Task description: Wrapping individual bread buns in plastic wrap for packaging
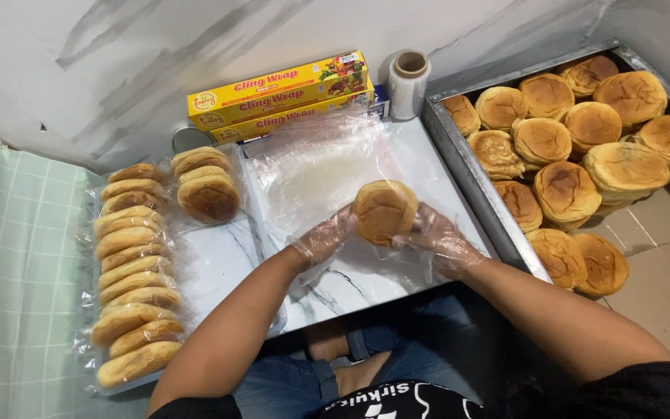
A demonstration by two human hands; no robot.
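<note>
1. Right of the marble board (366, 283), a metal tray (459, 159) holds loose browned buns.
2. Left: wrapped buns (129, 287) in a row.
3. Both gloved hands, left hand (323, 237) and right hand (440, 240), grasp one bun (385, 211) over cling film (316, 167).
4. White wall behind.

A bun (385, 211) sits between the left hand (326, 237) and the right hand (440, 239), over a plastic sheet (312, 174) on the board (366, 271). Right of it is a tray (474, 182) with buns. Left lie wrapped buns (133, 279). Behind are wrap boxes (277, 97) and a roll (409, 84).
</note>
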